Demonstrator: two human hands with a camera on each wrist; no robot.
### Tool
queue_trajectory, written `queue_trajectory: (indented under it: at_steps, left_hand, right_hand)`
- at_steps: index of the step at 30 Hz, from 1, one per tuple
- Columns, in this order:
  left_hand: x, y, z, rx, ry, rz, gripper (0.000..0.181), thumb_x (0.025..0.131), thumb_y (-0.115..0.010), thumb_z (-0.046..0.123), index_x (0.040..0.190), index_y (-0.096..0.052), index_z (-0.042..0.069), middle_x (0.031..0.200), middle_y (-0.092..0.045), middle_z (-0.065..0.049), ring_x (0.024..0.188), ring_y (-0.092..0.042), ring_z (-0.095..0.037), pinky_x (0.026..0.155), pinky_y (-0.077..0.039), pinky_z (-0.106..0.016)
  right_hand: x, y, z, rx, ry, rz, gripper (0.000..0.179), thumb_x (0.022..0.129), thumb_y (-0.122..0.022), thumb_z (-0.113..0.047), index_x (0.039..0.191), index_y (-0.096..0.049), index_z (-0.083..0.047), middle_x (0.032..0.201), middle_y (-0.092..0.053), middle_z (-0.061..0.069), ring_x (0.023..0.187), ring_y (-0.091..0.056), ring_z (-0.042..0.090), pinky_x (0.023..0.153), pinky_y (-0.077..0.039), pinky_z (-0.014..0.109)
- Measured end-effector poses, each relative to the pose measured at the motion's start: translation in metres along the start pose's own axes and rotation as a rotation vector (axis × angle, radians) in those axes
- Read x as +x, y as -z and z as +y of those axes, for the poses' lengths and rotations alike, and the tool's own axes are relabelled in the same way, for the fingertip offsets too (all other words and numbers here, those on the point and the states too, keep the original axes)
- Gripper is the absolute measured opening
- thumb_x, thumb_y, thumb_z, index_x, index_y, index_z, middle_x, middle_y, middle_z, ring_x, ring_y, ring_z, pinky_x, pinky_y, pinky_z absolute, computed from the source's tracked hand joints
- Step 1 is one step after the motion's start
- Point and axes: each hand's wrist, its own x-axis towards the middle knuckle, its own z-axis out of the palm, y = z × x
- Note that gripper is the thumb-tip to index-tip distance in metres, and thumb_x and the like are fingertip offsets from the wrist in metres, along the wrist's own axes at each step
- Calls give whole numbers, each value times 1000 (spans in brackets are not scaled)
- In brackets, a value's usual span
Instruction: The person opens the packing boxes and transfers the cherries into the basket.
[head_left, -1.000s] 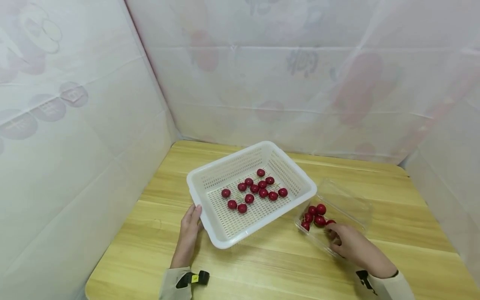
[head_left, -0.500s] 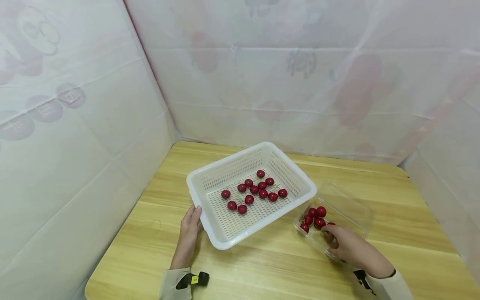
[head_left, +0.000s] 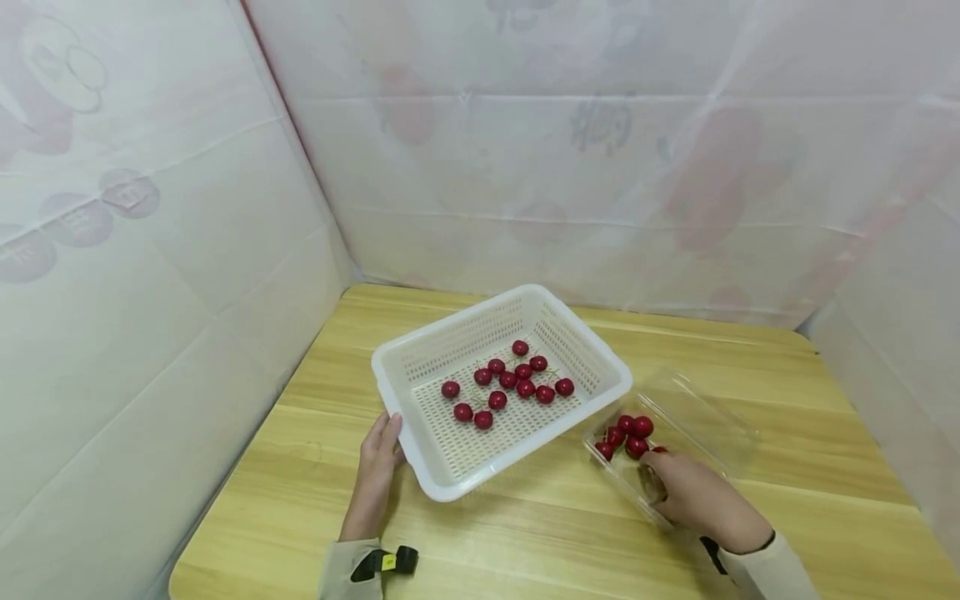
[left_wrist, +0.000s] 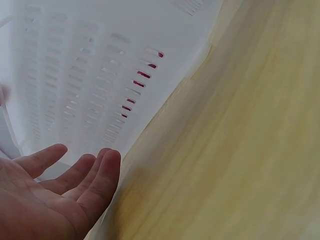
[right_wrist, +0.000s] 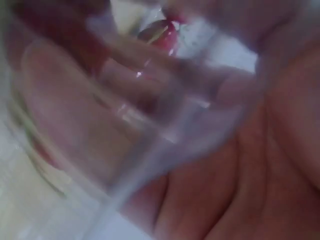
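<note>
In the head view a white slotted plastic basket (head_left: 502, 296) stands on the table with several red cherries (head_left: 497, 400) on its floor. My left hand (head_left: 373, 467) rests against the basket's left end, fingers by the wall; in the left wrist view this hand (left_wrist: 65, 195) lies below the slotted side. To the right, a clear plastic box (head_left: 626, 483) with its lid folded back contains several more cherries (head_left: 636, 447). My right hand (head_left: 693, 496) reaches inside, fingertips curled round a cherry (head_left: 660, 450), mostly hidden. The right wrist view is blurred, its fingers (right_wrist: 75, 110) seen through clear plastic.
A wood-grain table (head_left: 525, 550) lies under everything. Pale printed cloth (head_left: 540, 167) hangs behind it and along both sides. The box's clear lid (head_left: 701, 408) spreads out to the right of the box, close to the basket's right corner.
My right hand has shifted slightly left and further into the clear box. The box has turned a little, its lid moving right. My left hand and the basket have stayed nearly still.
</note>
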Motion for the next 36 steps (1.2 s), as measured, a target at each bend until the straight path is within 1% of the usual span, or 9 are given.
queue_trajectory:
  at_steps: [6,9,12,16,21,25,29,32,36]
  left_hand:
    - [-1,1,0,-6,-1,-2,64,110,-39,53,160,-36,13,156,-50,-16,141,-52,-34,113,-52,-45]
    - [-1,2,0,-17,-10,-15,63,110,-39,53,160,-37,14,155,-51,-14,141,-53,-33,110,-54,-37]
    - [-1,3,0,-23,-13,-27,62,110,-39,53,160,-37,16,155,-52,-13,141,-53,-31,108,-53,-31]
    - [-1,4,0,-26,-21,-31,62,110,-39,53,160,-37,17,156,-51,-13,141,-53,-32,113,-52,-40]
    - [-1,3,-2,-36,-21,-22,62,109,-40,54,159,-39,17,155,-52,-12,141,-52,-31,116,-48,-53]
    - [-1,1,-2,-34,-18,-17,62,110,-41,53,158,-39,15,154,-53,-14,139,-54,-31,114,-51,-48]
    - [-1,1,-2,-31,-17,-10,62,110,-41,52,158,-40,13,154,-53,-15,138,-55,-30,111,-54,-42]
    - [-1,1,-1,-28,-18,-3,62,110,-41,52,158,-39,13,155,-52,-14,137,-55,-29,111,-54,-42]
    - [0,0,-2,-20,-29,-3,63,110,-39,52,159,-38,12,155,-52,-16,138,-56,-31,112,-52,-46]
  right_hand:
    - [-2,2,2,13,41,82,39,83,-75,2,121,-66,3,92,-66,-2,80,-56,6,64,-50,25]
    - [-4,8,3,-10,81,153,28,87,-76,1,115,-70,2,94,-69,-1,84,-62,9,69,-55,28]
    - [-8,20,3,-2,98,223,13,93,-73,-3,106,-72,-3,90,-69,-4,82,-61,3,66,-54,26]
    - [-11,42,5,4,114,334,9,100,-65,-4,97,-73,-7,81,-63,-8,73,-49,-5,60,-45,22]
    - [-6,71,6,-76,129,457,15,103,-61,-8,93,-72,-9,83,-58,-4,72,-42,-3,58,-40,23]
    - [5,95,-2,-76,143,484,12,105,-61,-12,99,-72,-10,91,-63,0,75,-47,1,60,-43,24]
    - [24,118,-19,-69,155,451,8,105,-62,-18,100,-67,-14,88,-64,-3,73,-50,5,61,-43,24]
    - [46,132,-35,-74,211,419,3,102,-66,-15,103,-67,-12,90,-67,-1,78,-58,8,66,-51,29]
    - [80,140,-55,-76,307,351,16,97,-70,-4,113,-70,-3,100,-71,7,87,-65,17,74,-59,38]
